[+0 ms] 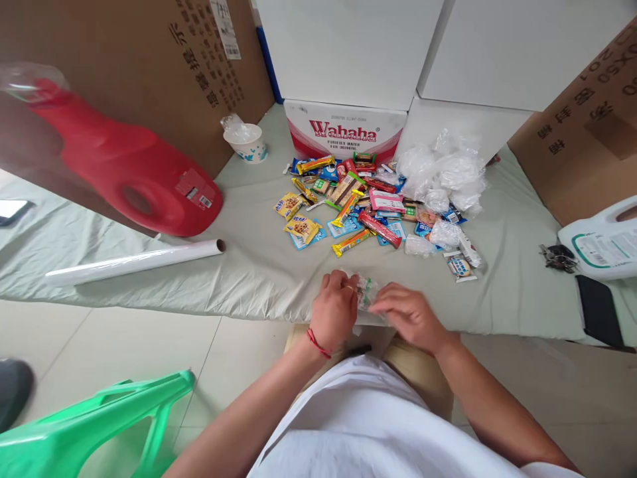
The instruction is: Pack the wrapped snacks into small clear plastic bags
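Observation:
At the table's front edge, my left hand (pixel 334 307), with a red cord on the wrist, is closed on a small packet in crinkled clear plastic (pixel 367 291). Green marks and something dark show through the film. My right hand (pixel 412 313) is slightly blurred, its fingers drawn together at the right edge of that plastic. Just beyond lies a pile of wrapped snacks: a red bar (pixel 379 229), a yellow bar (pixel 352 243) and yellow cookie packs (pixel 302 229). Several bundles in clear plastic (pixel 440 172) sit at the pile's right.
On the left are a red jug (pixel 144 169), a white roll (pixel 134 262) and a paper cup (pixel 249 145). White boxes (pixel 348 53) stand behind. A white bottle (pixel 604 239) and black phone (pixel 598 311) are right. A green stool (pixel 99 411) stands below left.

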Demonstrator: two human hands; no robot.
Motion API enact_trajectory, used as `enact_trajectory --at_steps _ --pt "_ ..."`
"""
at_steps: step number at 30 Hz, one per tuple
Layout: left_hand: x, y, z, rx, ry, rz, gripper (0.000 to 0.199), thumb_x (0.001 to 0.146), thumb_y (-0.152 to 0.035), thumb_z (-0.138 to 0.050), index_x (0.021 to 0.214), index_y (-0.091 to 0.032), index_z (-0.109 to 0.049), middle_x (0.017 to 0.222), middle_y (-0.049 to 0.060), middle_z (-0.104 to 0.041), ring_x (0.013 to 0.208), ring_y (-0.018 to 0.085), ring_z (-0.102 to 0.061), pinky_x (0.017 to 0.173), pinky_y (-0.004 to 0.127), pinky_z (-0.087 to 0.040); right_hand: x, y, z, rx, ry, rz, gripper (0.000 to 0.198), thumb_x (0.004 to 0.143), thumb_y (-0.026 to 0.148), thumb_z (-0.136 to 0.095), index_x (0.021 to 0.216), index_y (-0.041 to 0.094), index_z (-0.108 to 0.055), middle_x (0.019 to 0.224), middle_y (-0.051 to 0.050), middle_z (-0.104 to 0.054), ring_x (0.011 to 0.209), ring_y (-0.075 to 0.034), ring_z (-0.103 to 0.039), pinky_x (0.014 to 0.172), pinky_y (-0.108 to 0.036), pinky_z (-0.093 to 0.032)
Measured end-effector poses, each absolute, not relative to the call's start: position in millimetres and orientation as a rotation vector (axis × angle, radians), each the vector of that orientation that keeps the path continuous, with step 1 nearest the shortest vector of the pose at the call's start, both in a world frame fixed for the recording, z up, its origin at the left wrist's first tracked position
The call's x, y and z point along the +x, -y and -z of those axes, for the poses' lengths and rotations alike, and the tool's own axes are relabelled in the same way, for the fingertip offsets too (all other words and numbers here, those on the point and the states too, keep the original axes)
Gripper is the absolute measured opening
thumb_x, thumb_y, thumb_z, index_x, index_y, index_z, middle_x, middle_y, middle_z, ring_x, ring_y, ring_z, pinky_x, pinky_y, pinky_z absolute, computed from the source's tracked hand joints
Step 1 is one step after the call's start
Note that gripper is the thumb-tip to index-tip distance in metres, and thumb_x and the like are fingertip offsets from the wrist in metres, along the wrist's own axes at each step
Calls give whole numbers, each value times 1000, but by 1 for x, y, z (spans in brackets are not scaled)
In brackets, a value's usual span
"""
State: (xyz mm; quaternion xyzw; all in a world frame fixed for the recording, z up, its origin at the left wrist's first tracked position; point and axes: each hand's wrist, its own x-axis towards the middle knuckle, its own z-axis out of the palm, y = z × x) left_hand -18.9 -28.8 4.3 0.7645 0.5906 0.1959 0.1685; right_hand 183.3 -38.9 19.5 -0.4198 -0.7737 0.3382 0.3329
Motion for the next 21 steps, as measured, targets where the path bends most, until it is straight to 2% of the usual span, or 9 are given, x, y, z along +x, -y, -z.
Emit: enact_trajectory --at_steps 2,4,8,11,13,16,18,21 --pt "-15 39 8 2322 -1746 -489 41 101 -19 -47 138 -23 -65 123 13 -65 110 27 -58 82 36 -52 203 21 -25 -1328 1685 -816 32 100 25 -43 107 27 -75 91 -5 -69 89 -23 -64 84 -38 -53" --pt "-11 46 17 2401 -1782 -467 44 102 -16 -45 141 -23 -63 129 13 -65 111 27 -58 81 36 -53 213 2 -22 -1558 1525 -711 31 101 35 -45 110 24 -73 91 -5 -69 86 -22 -64 81 -36 -50" --pt "-7 50 25 2392 -1815 -488 43 101 -16 -49 140 -23 -64 129 14 -65 109 28 -60 83 38 -54 204 -10 -2 -1796 1869 -865 35 92 44 -65 115 18 -71 82 -5 -69 79 -22 -60 74 -32 -44" --pt "-8 51 28 2386 -1804 -524 46 98 -17 -52 142 -26 -63 129 14 -66 111 29 -60 87 40 -53 188 13 9 -1818 2095 -816 25 85 35 -75 106 20 -72 83 -6 -66 84 -24 -56 76 -33 -42" --pt "-9 53 31 2414 -1806 -538 49 97 -15 -53 143 -27 -63 129 14 -67 114 30 -60 92 42 -52 183 32 10 -1795 2108 -721 9 83 23 -72 92 21 -71 92 -8 -66 93 -26 -56 82 -35 -44" --pt "-9 56 35 2444 -1823 -536 50 96 -14 -53 142 -28 -63 127 14 -68 113 30 -61 91 44 -49 184 50 2 -1731 1989 -703 7 83 16 -63 87 22 -65 102 -9 -65 97 -26 -57 86 -37 -46" --pt "-6 57 36 2445 -1817 -541 48 97 -14 -51 142 -27 -64 126 14 -69 111 29 -61 87 44 -48 182 50 -7 -1726 1865 -858 4 88 23 -59 84 23 -60 87 -4 -63 81 -21 -57 74 -33 -46" --pt "-3 55 35 2432 -1767 -545 46 99 -14 -49 141 -25 -63 128 15 -69 110 29 -62 85 43 -46 166 35 -16 -1707 1652 -1069 21 91 40 -61 79 25 -53 64 4 -52 60 -16 -48 57 -28 -37"
